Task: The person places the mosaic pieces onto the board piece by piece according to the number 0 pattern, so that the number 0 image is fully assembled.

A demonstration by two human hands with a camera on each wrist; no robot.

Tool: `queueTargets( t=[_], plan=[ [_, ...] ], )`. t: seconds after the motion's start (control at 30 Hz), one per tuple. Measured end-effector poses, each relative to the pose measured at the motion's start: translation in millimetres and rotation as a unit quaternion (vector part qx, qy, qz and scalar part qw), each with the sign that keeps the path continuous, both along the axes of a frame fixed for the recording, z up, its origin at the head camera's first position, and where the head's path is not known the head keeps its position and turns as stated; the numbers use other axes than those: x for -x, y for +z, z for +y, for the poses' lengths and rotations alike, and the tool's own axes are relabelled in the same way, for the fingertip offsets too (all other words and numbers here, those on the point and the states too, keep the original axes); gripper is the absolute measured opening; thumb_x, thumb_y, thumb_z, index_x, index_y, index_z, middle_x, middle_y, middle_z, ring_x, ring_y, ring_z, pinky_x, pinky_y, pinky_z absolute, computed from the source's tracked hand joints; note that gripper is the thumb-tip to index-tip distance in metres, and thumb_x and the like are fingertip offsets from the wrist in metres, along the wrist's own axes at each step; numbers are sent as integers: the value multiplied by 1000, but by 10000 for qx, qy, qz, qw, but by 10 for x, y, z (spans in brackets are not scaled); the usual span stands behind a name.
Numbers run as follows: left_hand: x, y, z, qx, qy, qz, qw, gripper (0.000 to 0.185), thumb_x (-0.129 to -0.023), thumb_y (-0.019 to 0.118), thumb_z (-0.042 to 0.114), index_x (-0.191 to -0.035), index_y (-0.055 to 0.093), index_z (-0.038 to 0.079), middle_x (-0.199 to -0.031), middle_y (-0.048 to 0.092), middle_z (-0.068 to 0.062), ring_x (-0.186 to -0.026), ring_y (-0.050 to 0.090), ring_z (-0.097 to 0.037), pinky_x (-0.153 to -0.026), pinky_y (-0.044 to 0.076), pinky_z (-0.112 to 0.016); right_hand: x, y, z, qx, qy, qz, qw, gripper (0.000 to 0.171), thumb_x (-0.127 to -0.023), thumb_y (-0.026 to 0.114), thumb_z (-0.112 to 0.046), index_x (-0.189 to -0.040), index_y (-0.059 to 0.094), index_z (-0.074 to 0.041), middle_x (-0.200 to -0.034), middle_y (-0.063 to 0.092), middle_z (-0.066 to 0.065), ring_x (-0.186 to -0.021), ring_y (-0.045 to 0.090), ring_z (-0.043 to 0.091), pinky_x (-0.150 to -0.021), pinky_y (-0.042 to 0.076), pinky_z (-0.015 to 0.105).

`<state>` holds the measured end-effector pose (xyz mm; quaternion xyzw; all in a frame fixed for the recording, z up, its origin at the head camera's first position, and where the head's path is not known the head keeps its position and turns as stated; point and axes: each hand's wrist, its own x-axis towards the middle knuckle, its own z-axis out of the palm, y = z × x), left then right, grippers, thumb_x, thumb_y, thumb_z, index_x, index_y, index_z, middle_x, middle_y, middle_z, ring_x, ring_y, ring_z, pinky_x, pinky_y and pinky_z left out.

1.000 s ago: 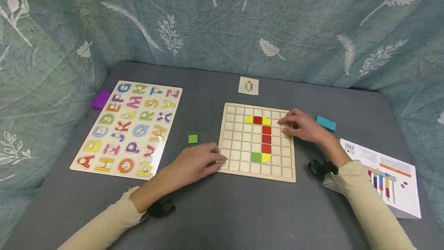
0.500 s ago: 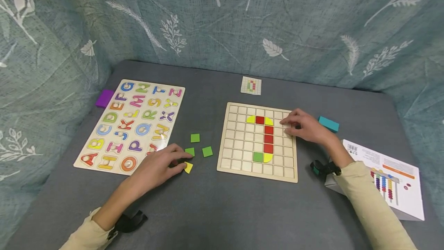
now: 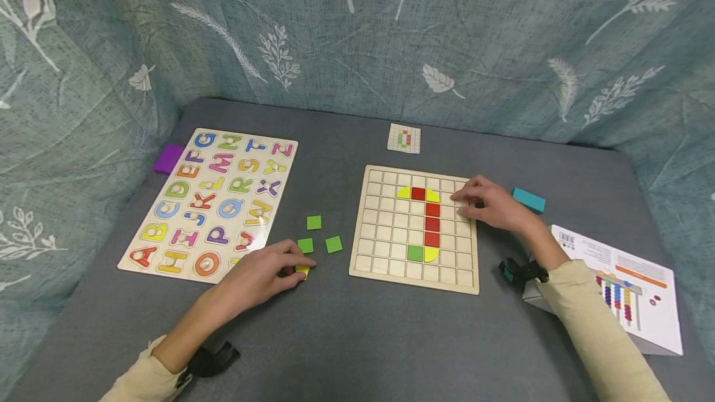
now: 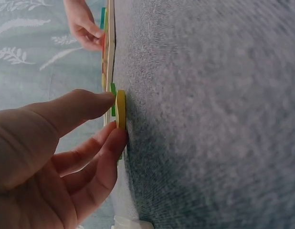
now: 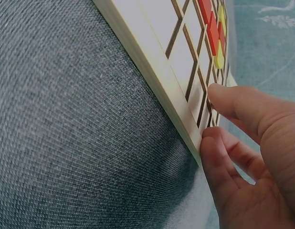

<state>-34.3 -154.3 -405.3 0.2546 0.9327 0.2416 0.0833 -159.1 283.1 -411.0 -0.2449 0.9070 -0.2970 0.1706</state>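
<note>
1. Tile position decides the matter: the yellow tile lies on the grey table, left of the grid board and near its near-left corner, apart from the board's edge.
2. The left hand is on that tile. In the left wrist view the thumb and a finger pinch the yellow tile from opposite edges, with the tile flat against the cloth.
3. The right hand rests on the far-right part of the board, well apart from the tile. In the right wrist view its fingertips press flat on the board's cells, fingers fairly straight and holding nothing.
4. So the left hand is much the nearer, and the board's free cells lie to its right and slightly farther away.
5. 3 green tiles sit loose just beyond the left hand, between it and the alphabet puzzle on the left. The nearest green one is just beside the yellow tile; whether they touch I cannot tell.
6. On the board, 4 red squares run in a hook, with yellow quarter pieces at the far end and a green square beside a yellow piece at the near end.
7. A small pattern card lies beyond the board.
</note>
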Motion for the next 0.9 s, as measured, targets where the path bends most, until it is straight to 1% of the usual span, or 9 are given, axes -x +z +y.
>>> queueTargets(
  t=[0.2,0.47,0.77,0.9],
  plan=[
    [-4,-9,-18,58,-88,-67,9999,26,-83,76,15,-109,75,18,-95,61,6,-75,51,-3,-64,41,-19,-4,8,-7,-15,15,38,10000,30,-94,62,-10,-122,64,-1,-117,50,17,-94,53,25,-80,44,40],
    [-20,-44,9,-114,-285,-131,9994,21,-84,75,14,-105,75,15,-96,55,5,-77,53,-4,-67,46,-19,-7,9,-9,-20,35,76,10000,30,-94,62,-10,-122,64,-1,-117,50,17,-93,52,24,-78,43,39],
    [-24,-38,38,0,-52,-375,9993,18,-84,75,15,-102,73,15,-90,53,5,-73,51,0,-66,46,-18,2,1,-4,-36,40,67,10000,30,-94,63,-12,-122,64,-2,-117,50,17,-91,51,22,-76,42,37],
    [-28,-31,53,17,24,-348,9994,17,-84,75,15,-101,73,15,-89,53,4,-72,49,0,-64,45,-18,4,3,-1,-51,9,65,10000,30,-93,63,-10,-122,64,-2,-117,50,17,-91,52,22,-76,43,37]
  ],
)
